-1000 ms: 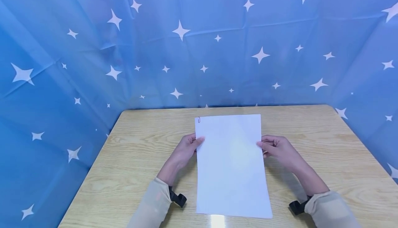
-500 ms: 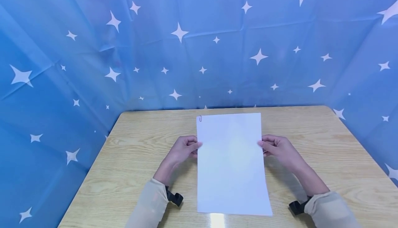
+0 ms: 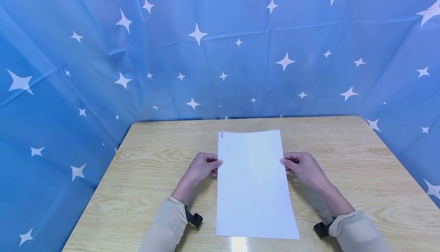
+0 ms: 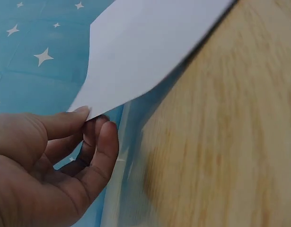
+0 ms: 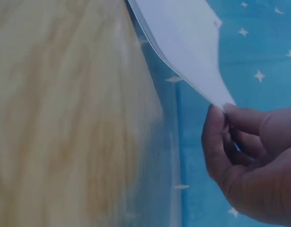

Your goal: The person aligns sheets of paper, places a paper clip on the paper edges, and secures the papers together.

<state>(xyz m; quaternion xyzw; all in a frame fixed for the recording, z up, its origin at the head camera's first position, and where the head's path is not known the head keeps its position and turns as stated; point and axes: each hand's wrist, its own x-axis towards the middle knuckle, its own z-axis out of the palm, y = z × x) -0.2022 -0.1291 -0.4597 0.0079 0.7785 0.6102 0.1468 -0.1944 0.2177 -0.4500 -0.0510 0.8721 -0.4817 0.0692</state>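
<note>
A stack of white paper (image 3: 254, 191) is held by its two long sides over the table. At its far left corner sits a small reddish paper clip (image 3: 222, 134). My left hand (image 3: 203, 168) pinches the left edge between thumb and fingers. On the opposite edge, my right hand (image 3: 304, 168) pinches the paper the same way. In the left wrist view the paper (image 4: 136, 56) bends toward the pinching thumb. Several layered sheet edges show along the paper (image 5: 183, 38) in the right wrist view. The fingers behind the sheets are partly hidden in the head view.
The light wood table (image 3: 148, 156) has a bright reflection near its front edge. Behind and beside it hangs a blue cloth (image 3: 206, 61) printed with white stars. Black wrist straps (image 3: 194, 218) sit at both sleeve cuffs.
The right hand has moved slightly left and nearer with the paper's right edge, and the far edge now sags a little. Earlier, the left hand shifted slightly left along its edge.
</note>
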